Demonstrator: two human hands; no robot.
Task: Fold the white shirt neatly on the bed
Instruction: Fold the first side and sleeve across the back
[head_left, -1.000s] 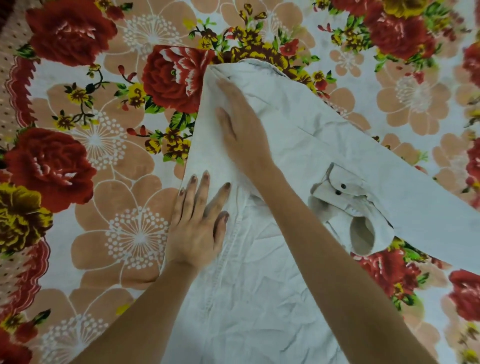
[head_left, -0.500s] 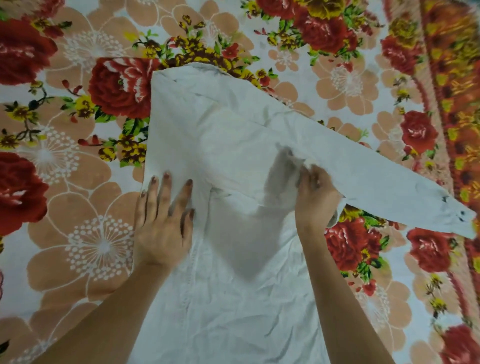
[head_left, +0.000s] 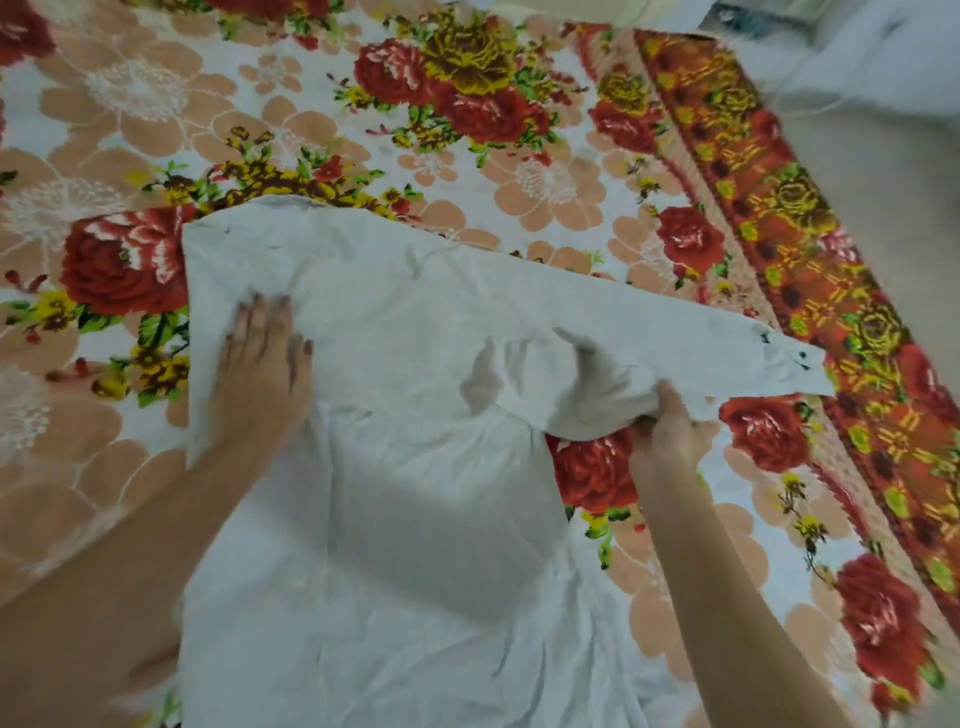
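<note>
The white shirt (head_left: 415, 519) lies spread on the flowered bed sheet (head_left: 545, 182), its body running toward me. One long sleeve (head_left: 675, 343) stretches out to the right, its cuff near the sheet's patterned border. My left hand (head_left: 262, 358) presses flat on the shirt's upper left part, fingers straight. My right hand (head_left: 667, 431) grips bunched fabric at the lower edge of the sleeve, lifting it slightly off the sheet.
The bed's right edge runs along the red and orange border (head_left: 779, 208). Beyond it a pale floor (head_left: 893, 218) shows at the upper right. Bare sheet surrounds the shirt on the left and far sides.
My right hand has pulled the sleeve fabric out to the right. My left hand has slid up the shirt. The view has swung right, showing the bed's edge.
</note>
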